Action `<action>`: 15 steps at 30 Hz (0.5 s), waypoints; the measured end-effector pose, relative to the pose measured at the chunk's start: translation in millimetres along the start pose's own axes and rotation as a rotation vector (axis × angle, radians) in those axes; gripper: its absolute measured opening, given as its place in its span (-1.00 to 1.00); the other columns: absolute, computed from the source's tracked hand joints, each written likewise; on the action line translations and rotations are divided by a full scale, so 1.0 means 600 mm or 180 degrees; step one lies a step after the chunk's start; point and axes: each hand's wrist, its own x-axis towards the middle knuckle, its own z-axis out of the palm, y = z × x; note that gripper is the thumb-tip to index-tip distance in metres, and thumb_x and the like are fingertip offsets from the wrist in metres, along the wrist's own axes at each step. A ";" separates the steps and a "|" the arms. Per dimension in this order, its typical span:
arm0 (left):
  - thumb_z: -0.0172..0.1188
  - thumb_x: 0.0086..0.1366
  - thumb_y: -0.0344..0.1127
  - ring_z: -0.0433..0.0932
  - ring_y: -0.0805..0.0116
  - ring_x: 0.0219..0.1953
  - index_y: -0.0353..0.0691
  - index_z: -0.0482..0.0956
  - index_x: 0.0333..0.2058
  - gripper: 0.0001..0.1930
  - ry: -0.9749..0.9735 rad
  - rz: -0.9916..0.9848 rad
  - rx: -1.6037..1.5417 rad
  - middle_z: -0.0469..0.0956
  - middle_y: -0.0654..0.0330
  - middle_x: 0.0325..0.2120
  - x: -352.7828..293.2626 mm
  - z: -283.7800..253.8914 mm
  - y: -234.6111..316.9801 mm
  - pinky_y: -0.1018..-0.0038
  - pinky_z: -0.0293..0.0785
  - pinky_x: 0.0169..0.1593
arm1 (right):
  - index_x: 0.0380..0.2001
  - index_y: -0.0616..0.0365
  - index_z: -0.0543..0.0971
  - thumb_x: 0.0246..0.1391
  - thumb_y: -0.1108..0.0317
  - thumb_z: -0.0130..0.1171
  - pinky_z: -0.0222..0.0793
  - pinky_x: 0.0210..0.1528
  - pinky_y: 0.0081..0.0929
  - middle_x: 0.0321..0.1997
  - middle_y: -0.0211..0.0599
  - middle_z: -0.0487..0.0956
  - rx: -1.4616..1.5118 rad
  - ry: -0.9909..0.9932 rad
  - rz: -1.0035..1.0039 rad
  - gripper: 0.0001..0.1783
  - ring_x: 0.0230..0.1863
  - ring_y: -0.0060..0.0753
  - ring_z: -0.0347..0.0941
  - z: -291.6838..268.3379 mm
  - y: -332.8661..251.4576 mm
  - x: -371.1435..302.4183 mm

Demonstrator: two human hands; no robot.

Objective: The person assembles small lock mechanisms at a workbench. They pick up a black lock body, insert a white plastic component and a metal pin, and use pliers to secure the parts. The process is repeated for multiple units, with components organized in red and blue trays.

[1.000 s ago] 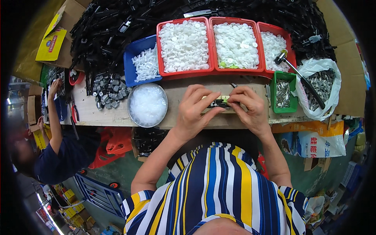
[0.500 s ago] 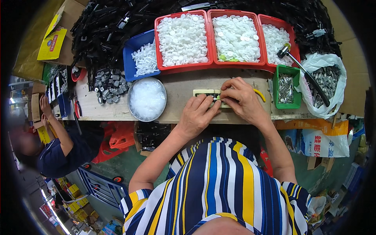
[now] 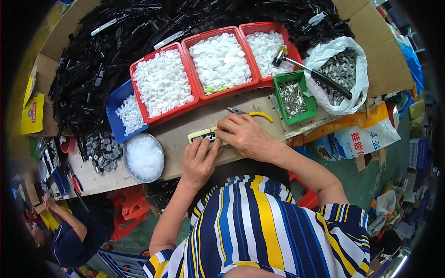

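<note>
behind the wooden bench, red trays hold white caps while both hands, left hand and right hand, press a small strip.

trays: three red trays of white bits, blue one beside
hammer: lay over the green bin
bowl: sat left on worktop

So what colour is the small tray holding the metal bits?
Green tray, clearest in the head view.
</note>
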 end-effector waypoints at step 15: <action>0.45 0.03 -0.38 0.46 0.08 -0.02 -0.17 0.66 -0.08 -0.59 0.0044 -0.0210 -0.0267 0.49 0.13 -0.13 -0.003 -0.017 0.003 0.19 0.42 -0.03 | -0.31 0.24 0.62 0.10 0.34 0.28 0.42 -0.15 -0.25 -0.32 -0.08 0.59 -0.1670 0.0806 0.2069 -0.82 -0.25 -0.06 0.54 -0.296 0.331 -0.185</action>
